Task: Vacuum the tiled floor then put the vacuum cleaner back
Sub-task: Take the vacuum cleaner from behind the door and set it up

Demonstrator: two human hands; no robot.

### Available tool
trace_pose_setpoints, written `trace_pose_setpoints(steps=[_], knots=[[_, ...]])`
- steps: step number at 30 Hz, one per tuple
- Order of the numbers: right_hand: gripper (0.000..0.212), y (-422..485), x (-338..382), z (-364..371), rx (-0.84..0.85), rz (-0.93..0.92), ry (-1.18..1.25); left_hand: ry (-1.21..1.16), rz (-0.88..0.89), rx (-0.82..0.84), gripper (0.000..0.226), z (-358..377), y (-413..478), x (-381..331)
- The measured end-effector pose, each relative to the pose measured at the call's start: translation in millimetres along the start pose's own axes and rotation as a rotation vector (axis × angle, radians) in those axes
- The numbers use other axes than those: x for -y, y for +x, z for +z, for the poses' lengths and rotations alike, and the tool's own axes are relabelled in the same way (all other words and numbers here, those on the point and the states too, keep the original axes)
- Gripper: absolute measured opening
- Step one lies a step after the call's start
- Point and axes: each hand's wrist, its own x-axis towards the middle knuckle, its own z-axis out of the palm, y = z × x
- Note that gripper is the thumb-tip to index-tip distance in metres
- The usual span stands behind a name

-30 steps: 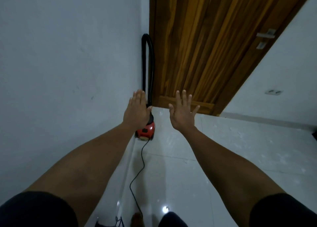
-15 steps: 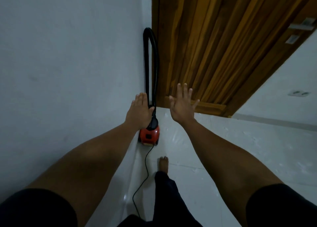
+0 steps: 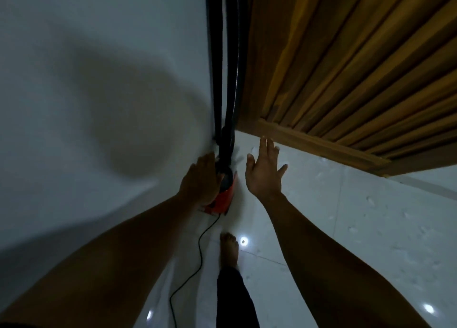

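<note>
Standing in corner: vacuum cleaner (image 3: 223, 199), tiled floor (image 3: 346, 228) | white wall (image 3: 99, 55), wooden door (image 3: 346, 55) | left hand (image 3: 200, 182), right hand (image 3: 264, 175) straight-fingered

wall (image 3: 99, 55): white, shadowed, left | door (image 3: 346, 67): slatted brown wood, right | floor (image 3: 371, 228): glossy pale tiles, 3 light glints (image 3: 243, 241)

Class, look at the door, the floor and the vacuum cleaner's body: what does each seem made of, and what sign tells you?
Door: probably wood, brown with grain streaks and ribbed boards.
Floor: likely glazed tile, glossy white, grout lines and light reflections.
Vacuum cleaner's body: apparently plastic, smooth red shell; blur leaves this open.
</note>
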Motion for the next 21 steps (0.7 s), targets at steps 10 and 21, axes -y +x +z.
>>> trace_pose_setpoints(steps=[10, 21], knots=[[0.081, 174, -53, 113, 0.145, -0.106, 0.111, -0.104, -0.112, 0.024, 0.073, 146, 142, 60], [0.026, 285, -19, 131, 0.157, 0.007, 0.575, -0.060, -0.163, 0.149, 0.055, 196, 224, 94]])
